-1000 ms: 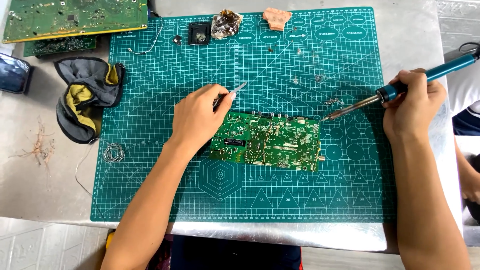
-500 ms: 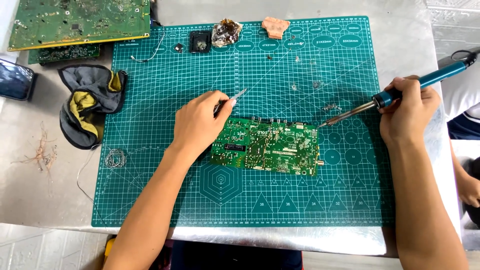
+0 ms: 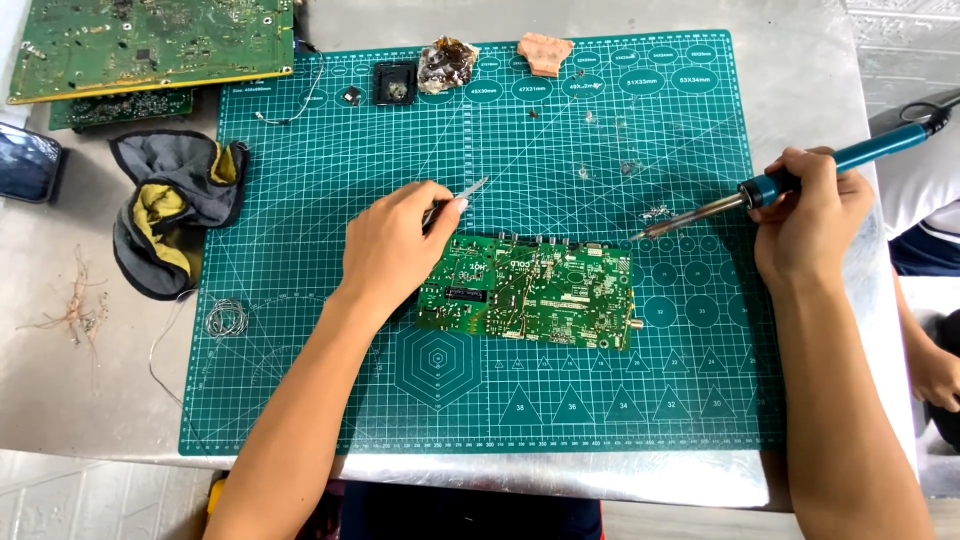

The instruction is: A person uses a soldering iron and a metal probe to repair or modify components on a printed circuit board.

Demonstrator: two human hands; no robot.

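Both my hands gripping tools over the green circuit board.

My left hand (image 3: 392, 250) pinches tweezers (image 3: 462, 196) at the circuit board's (image 3: 530, 292) left end; my right hand (image 3: 808, 215) is closed around a teal soldering iron (image 3: 790, 183), tip hovering just off the board's upper right corner. The board lies mid cutting mat (image 3: 480, 400) on the worktop (image 3: 80, 390).

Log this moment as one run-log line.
left hand: holds tweezers, rests on circuit board | right hand: holds soldering iron, tip off board
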